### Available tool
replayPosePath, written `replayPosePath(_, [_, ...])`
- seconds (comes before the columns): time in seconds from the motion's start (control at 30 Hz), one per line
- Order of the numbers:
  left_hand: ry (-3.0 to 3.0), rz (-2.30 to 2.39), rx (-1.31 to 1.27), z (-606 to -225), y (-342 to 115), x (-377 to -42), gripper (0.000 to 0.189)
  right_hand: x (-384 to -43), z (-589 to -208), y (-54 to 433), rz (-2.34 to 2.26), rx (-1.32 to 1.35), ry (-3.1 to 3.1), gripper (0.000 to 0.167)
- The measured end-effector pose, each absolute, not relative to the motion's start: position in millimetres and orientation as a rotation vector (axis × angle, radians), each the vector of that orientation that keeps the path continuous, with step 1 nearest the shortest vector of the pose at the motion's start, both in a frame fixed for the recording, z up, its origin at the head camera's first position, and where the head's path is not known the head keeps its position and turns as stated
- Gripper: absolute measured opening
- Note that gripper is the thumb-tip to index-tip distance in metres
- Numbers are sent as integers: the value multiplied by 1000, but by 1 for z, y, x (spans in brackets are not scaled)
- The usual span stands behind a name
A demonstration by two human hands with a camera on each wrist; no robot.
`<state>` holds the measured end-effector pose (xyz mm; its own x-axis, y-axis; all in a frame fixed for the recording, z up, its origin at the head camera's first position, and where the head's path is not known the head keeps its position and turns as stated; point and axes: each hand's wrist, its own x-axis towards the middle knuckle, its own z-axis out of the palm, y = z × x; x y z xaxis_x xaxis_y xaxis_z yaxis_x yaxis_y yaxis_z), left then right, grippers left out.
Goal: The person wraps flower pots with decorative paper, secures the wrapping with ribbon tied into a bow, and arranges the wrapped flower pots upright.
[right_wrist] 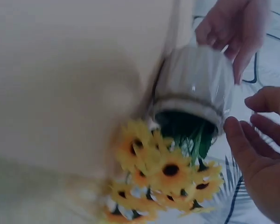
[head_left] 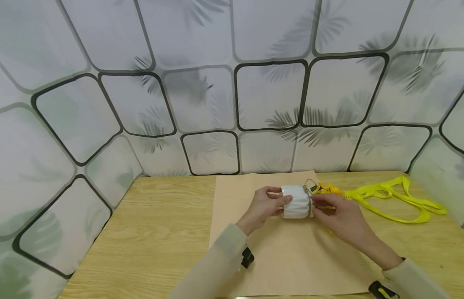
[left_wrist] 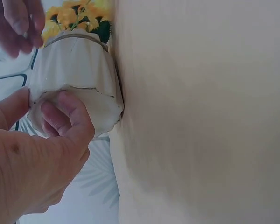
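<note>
A white fluted flower pot (head_left: 296,202) lies on its side on a sheet of brown paper (head_left: 254,265), with twine round it near the rim. My left hand (head_left: 264,206) grips the pot by its base; in the left wrist view its thumb (left_wrist: 18,108) lies on the outer side and its fingers bend in against the underside. Yellow artificial sunflowers (right_wrist: 170,170) stick out of the pot's mouth. Beside the rim is my right hand (head_left: 342,214), its fingers loosely bent and apart in the right wrist view, one fingertip at the rim.
A bright yellow ribbon (head_left: 407,201) lies in loose loops on the wooden table (head_left: 153,232), to the right of the flowers. A patterned curtain (head_left: 205,99) rises behind the table and along both sides.
</note>
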<state>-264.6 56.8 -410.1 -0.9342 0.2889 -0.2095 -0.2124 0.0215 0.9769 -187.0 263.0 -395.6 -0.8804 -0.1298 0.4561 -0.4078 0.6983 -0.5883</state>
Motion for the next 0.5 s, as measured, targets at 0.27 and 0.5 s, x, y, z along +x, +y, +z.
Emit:
replayPosePath(0.27, [1961, 1961, 82, -410, 55, -264, 47, -218, -393, 261, 584, 798, -2313, 39])
replayPosePath(0.5, [1963, 1959, 73, -408, 55, -262, 46, -224, -385, 261, 541, 840, -2593, 44])
